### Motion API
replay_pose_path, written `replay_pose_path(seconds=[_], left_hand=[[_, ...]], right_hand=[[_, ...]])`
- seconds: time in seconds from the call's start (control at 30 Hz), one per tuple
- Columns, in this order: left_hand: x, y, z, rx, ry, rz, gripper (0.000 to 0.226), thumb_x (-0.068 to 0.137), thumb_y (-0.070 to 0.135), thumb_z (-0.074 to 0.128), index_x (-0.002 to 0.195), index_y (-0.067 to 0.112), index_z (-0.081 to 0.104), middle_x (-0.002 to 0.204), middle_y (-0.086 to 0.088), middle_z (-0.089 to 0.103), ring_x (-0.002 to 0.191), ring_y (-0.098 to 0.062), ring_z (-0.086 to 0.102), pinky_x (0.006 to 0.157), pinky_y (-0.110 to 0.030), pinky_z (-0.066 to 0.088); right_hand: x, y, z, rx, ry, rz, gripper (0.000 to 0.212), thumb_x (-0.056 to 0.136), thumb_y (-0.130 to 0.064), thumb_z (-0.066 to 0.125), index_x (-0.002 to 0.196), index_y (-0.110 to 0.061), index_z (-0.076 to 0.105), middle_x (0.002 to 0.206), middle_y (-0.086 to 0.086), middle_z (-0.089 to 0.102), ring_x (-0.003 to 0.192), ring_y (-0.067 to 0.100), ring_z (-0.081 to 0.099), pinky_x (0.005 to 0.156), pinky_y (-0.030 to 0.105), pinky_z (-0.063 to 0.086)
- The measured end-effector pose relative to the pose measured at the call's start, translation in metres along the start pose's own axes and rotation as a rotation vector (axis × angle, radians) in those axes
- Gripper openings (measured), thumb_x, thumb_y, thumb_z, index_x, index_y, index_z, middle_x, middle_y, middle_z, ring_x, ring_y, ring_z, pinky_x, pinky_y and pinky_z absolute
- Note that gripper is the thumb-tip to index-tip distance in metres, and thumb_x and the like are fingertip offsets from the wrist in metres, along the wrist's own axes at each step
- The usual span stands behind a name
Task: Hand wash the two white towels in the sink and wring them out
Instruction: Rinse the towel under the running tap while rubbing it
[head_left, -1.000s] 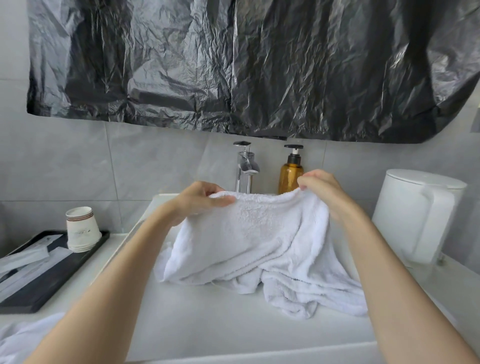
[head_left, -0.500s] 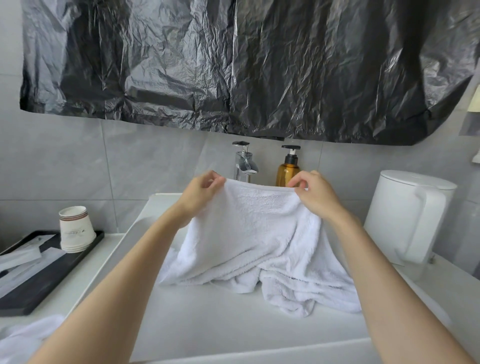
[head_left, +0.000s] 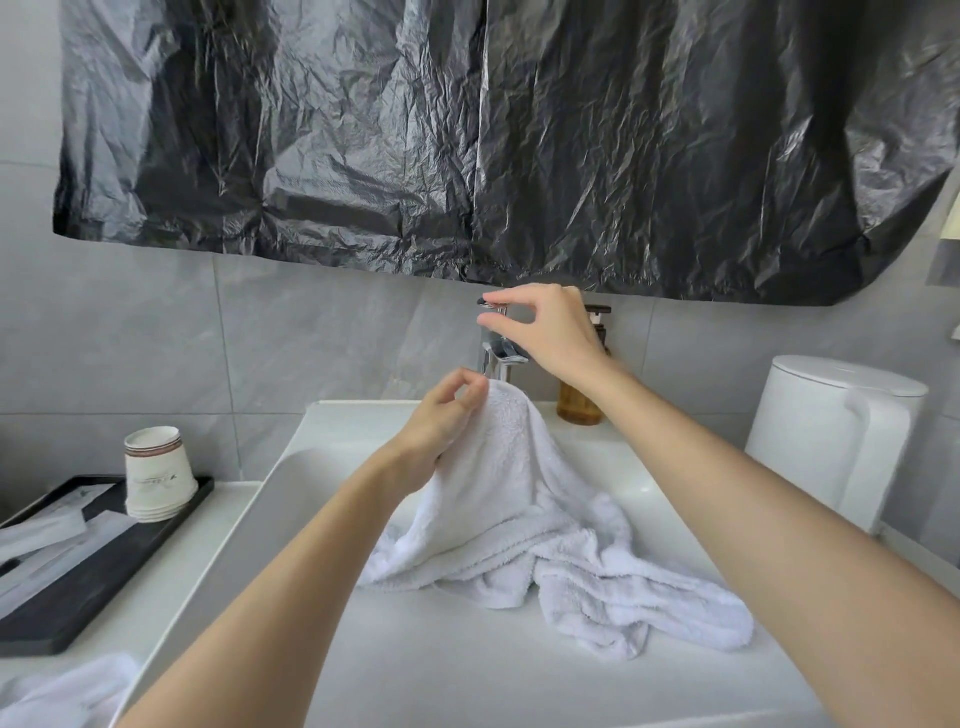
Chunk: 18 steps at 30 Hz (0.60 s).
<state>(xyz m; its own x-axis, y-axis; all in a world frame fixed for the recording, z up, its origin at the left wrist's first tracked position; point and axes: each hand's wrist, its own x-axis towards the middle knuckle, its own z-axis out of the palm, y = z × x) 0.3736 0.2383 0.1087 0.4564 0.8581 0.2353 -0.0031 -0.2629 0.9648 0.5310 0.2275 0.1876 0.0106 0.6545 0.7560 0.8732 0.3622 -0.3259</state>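
A white towel (head_left: 524, 519) lies in the white sink (head_left: 322, 525), its far part lifted into a peak under the chrome faucet (head_left: 497, 358). My left hand (head_left: 441, 426) pinches the towel's raised top edge. My right hand (head_left: 545, 332) is up at the faucet, thumb and fingers closed around its handle. No water is visible. A second white towel (head_left: 57, 696) lies on the counter at the lower left corner, partly cut off by the frame.
An amber soap pump bottle (head_left: 576, 405) stands behind my right wrist. A white electric kettle (head_left: 836, 436) sits at the right. A black tray (head_left: 88, 566) with stacked paper cups (head_left: 156, 473) is on the left. Black plastic sheeting (head_left: 493, 140) covers the wall above.
My right hand has let go of the towel and risen to the faucet handle. The towel now hangs from my left hand alone, forming a peak.
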Motion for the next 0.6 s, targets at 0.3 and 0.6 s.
replay_pose_path(seconds=[0.3,0.6], left_hand=[[0.001,0.001,0.005,-0.095,0.042,-0.008,0.023,0.100,0.037,0.051,0.080,0.026,0.054,0.079,0.005,0.053,0.078,-0.015,0.047,0.060,-0.026,0.033],[0.000,0.003,0.006,-0.136,0.042,-0.020,0.020,0.100,0.037,0.051,0.083,0.026,0.054,0.079,0.007,0.054,0.074,-0.011,0.049,0.058,-0.023,0.035]], right_hand=[[0.008,0.007,0.011,-0.129,0.099,-0.157,0.023,0.093,-0.034,0.061,0.102,-0.019,0.076,0.091,0.005,0.075,0.081,0.025,0.068,0.074,0.039,0.052],[0.016,-0.004,0.010,-0.115,0.137,-0.072,0.023,0.096,-0.028,0.058,0.090,-0.014,0.075,0.062,0.010,0.062,0.061,0.030,0.041,0.060,0.032,0.038]])
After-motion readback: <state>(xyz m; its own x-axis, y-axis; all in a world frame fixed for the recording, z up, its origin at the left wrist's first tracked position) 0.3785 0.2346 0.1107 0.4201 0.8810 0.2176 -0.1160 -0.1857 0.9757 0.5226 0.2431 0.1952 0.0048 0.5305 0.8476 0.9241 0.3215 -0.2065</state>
